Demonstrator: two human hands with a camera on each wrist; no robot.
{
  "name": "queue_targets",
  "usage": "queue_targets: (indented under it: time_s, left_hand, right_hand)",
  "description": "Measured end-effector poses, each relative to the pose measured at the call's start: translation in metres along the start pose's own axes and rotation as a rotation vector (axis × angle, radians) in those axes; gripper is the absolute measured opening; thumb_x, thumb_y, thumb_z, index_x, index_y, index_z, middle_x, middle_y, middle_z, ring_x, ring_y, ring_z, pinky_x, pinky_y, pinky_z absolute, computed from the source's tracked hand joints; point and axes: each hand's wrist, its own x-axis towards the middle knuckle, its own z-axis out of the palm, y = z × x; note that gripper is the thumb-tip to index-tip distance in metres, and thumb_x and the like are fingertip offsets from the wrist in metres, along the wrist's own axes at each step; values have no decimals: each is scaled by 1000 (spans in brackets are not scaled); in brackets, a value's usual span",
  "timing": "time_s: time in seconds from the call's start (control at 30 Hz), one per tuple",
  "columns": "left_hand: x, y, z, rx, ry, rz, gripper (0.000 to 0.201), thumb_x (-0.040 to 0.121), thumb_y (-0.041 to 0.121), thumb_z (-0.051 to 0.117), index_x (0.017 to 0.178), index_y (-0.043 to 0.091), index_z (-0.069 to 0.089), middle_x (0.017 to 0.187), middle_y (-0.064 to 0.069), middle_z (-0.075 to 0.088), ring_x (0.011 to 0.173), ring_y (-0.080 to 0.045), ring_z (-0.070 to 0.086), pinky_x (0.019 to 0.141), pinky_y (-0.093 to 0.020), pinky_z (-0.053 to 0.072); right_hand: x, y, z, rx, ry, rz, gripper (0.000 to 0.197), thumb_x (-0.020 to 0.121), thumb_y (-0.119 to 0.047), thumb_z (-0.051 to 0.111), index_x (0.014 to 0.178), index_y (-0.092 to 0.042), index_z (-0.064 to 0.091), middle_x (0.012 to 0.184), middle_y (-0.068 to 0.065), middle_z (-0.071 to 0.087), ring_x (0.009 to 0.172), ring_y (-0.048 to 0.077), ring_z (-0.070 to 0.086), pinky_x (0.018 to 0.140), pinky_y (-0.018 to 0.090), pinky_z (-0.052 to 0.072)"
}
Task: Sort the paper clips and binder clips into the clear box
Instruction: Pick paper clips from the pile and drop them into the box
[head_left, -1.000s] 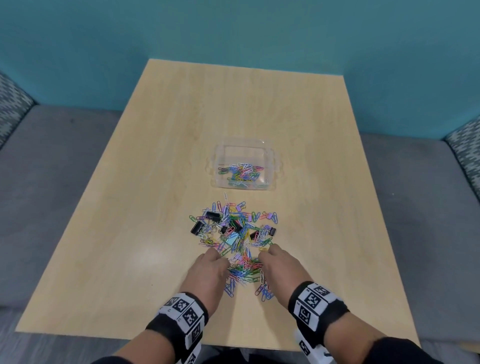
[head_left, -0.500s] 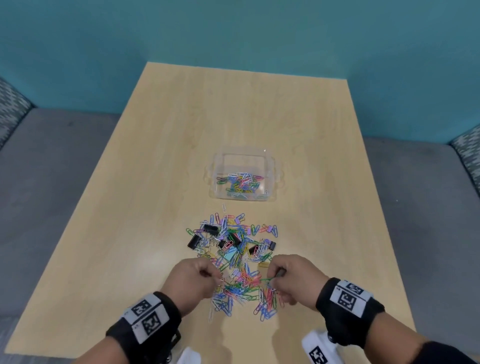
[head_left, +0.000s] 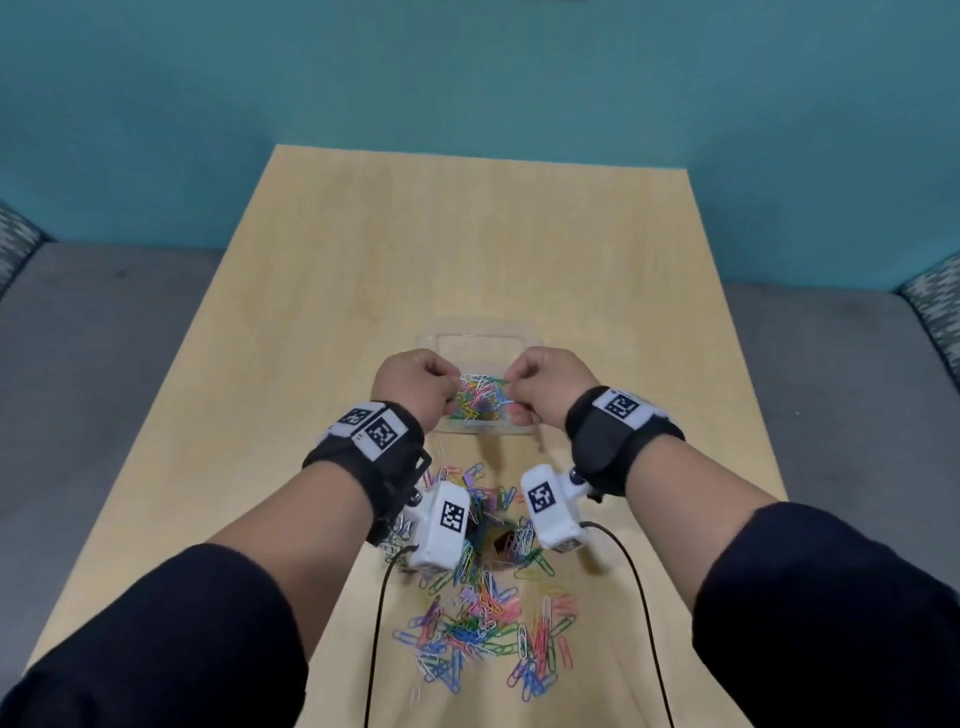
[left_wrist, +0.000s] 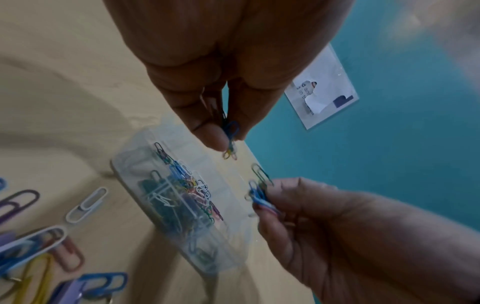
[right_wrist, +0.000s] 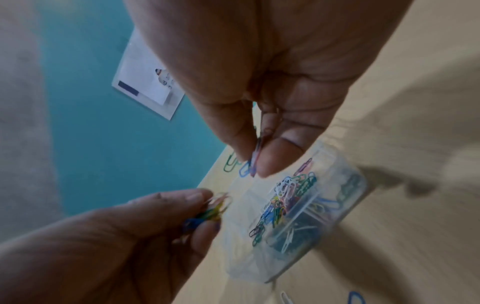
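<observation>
The clear box (head_left: 480, 332) sits mid-table with several coloured paper clips (head_left: 480, 402) inside; it also shows in both wrist views (left_wrist: 182, 205) (right_wrist: 298, 216). My left hand (head_left: 415, 387) hovers over its left side and pinches a few paper clips (left_wrist: 230, 139). My right hand (head_left: 540, 387) hovers over its right side, pinching a small bunch of paper clips (right_wrist: 253, 162). A loose pile of paper clips (head_left: 483, 623) lies nearer to me; black binder clips (head_left: 493, 538) in it are partly hidden by the wrist cameras.
The wooden table (head_left: 467, 249) is ringed by a grey bench (head_left: 104, 338) and a teal wall (head_left: 467, 78). A white paper sign (left_wrist: 322, 90) hangs on the wall. Black cables (head_left: 644, 597) trail from the wrist cameras over the pile.
Both hands lifted off the near pile with pinched paper clips and moved forward to hover above the clear box. The head view tilted down, closer to the table.
</observation>
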Motion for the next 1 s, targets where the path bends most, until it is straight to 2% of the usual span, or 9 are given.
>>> queue_targets:
  time_s: [0.1, 0.2, 0.33, 0.43, 0.53, 0.67, 0.77, 0.87, 1.0]
  left_hand:
    - [-6, -4, 0, -99, -15, 1, 9, 87, 4, 61, 92, 9, 66, 84, -7, 62, 68, -16, 59, 74, -33, 57]
    - [-26, -23, -19, -143, -20, 14, 15, 88, 8, 62, 101, 11, 66, 90, -4, 63, 79, -18, 60, 78, -35, 56]
    - [-83, -72, -52, 358, -84, 220, 14, 86, 21, 62, 99, 22, 67, 89, 4, 64, 79, -16, 61, 79, -31, 49]
    - [-140, -116, -64, 733, -198, 526, 21, 82, 27, 55, 101, 24, 64, 100, 3, 60, 89, -17, 58, 80, -25, 44]
    - [-183, -155, -55, 1006, -290, 637, 42, 74, 29, 62, 116, 23, 58, 120, -6, 55, 101, -24, 52, 82, -31, 52]
    - [-207, -182, -32, 1060, -211, 587, 64, 57, 35, 77, 114, 15, 57, 112, -8, 51, 89, -26, 44, 68, -36, 55]
    - [-212, -180, -15, 1034, -197, 559, 66, 45, 31, 86, 104, 19, 58, 100, -4, 57, 81, -23, 46, 71, -33, 50]
    - [-210, -173, -11, 962, -182, 526, 55, 51, 28, 84, 100, 21, 61, 100, 0, 53, 81, -20, 46, 68, -31, 51]
    - [-208, -173, -26, 741, -79, 265, 65, 69, 41, 77, 125, 22, 51, 110, 3, 41, 96, -19, 41, 84, -31, 42]
  right_hand:
    - [-7, -2, 3, 44, -40, 22, 12, 91, -6, 59, 100, -12, 63, 86, 13, 61, 81, 32, 68, 77, 44, 58]
    - [-31, 16, -11, -10, -33, -25, 24, 91, -11, 59, 115, -12, 61, 97, 7, 59, 82, 19, 60, 80, 43, 57]
    - [-84, 78, -31, -604, -5, -206, 28, 91, -20, 56, 118, -20, 61, 111, -1, 60, 97, 14, 58, 87, 26, 42]
    - [-135, 132, -29, -991, -146, -352, 36, 88, -19, 53, 124, -20, 54, 121, 3, 54, 111, 24, 52, 93, 34, 45]
    - [-174, 173, -16, -1113, -226, -344, 57, 84, -28, 53, 138, -20, 37, 141, 6, 41, 129, 27, 39, 102, 37, 42]
    - [-198, 176, 13, -1074, -130, -237, 65, 84, -31, 48, 144, -16, 29, 147, 6, 31, 130, 29, 34, 106, 37, 37]
    - [-203, 164, 42, -1061, -132, -243, 60, 87, -28, 46, 143, -14, 28, 146, 6, 29, 124, 30, 34, 106, 36, 34]
    - [-204, 154, 58, -1025, -136, -315, 58, 89, -28, 48, 143, -16, 29, 144, 3, 33, 125, 27, 33, 107, 32, 30]
    - [-212, 162, 42, -927, -52, -179, 70, 87, -36, 55, 146, -24, 21, 134, -2, 31, 119, 22, 35, 98, 28, 37]
